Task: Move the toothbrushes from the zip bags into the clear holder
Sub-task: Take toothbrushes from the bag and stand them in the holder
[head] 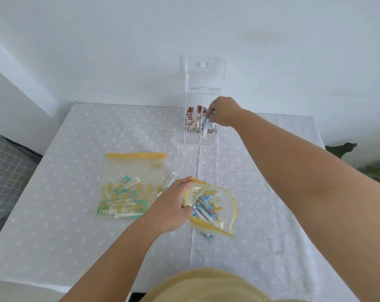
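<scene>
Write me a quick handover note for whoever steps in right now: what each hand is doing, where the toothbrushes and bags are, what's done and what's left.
Right hand: pinching a blue packet at the clear holder, lid up.
Left hand: holding open the near zip bag, which has blue packets inside.
Second zip bag, left of it, lies flat with green packets inside; one white-and-green packet lies loose between the bags.
Done: some packets already stand in the holder.
Left: both bags' contents and the loose packet.

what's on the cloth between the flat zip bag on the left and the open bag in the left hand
In the head view, one loose wrapped toothbrush lies there, between the flat zip bag and the open bag; the left hand partly covers it.
</scene>
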The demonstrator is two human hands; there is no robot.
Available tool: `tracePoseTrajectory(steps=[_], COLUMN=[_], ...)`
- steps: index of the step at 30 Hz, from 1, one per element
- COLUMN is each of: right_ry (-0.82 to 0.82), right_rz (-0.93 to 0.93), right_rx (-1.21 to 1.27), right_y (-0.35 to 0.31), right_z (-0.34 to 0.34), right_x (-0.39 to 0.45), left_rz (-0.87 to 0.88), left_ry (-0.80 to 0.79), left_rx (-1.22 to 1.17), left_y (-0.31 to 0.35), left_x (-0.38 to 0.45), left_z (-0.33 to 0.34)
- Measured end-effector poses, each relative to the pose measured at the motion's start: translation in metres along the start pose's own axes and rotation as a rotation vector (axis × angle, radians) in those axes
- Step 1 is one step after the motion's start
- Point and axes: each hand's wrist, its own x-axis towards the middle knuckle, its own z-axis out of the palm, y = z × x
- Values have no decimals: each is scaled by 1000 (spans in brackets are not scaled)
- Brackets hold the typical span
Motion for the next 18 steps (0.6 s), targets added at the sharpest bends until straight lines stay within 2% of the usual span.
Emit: tracePoseTrajectory(steps=[5, 10, 12, 14, 16, 18], right_ry=[116, 236, 140, -79, -318, -468], right_rz=[118, 92, 86, 77, 61, 17], right_rx=[343, 537, 706, 783, 618, 303], right_y=[14, 5, -5, -18, -30, -38], right_z=[12, 6, 10, 22, 49, 82], right_x=[-10, -70, -112, -153, -177, -186], left_rz=[-8, -14, -13, -5, 13, 38], left_ry=[-11, -2, 13, 22, 22, 26], left_rx=[-9, -20, -17, -17, -3, 26], left_y=[-3, -4, -4, -3, -2, -1], left_x=[0, 0, -2, -4, -6, -7], left_z=[1, 2, 2, 4, 6, 10])
